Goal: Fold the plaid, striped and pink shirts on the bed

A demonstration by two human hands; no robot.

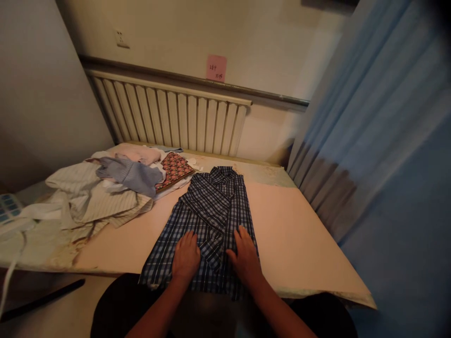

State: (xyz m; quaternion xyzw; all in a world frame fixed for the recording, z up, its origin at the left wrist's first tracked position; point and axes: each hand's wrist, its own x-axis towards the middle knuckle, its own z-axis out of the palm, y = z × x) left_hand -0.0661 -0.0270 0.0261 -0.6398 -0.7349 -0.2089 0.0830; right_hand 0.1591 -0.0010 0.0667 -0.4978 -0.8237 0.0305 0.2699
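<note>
A dark blue plaid shirt (pixel 211 211) lies flat on the table, its collar at the far end. One sleeve is folded diagonally across the front, and the hem reaches the near table edge. My left hand (pixel 186 257) rests on the lower left part of the shirt, palm down with the fingers lying on the cloth. On the lower right part lies my right hand (pixel 245 257), its fingers stretched out and the thumb apart. The folded cuff (pixel 212 253) sits between the two hands. Neither hand grips the fabric.
Left of the shirt is a heap of clothes, with a striped cream garment (pixel 102 197), a grey-blue garment (pixel 130 173) and a red patterned cloth (pixel 174 170). A radiator (pixel 172 115) stands behind the table (pixel 292 234). A blue curtain (pixel 348 155) hangs along the right.
</note>
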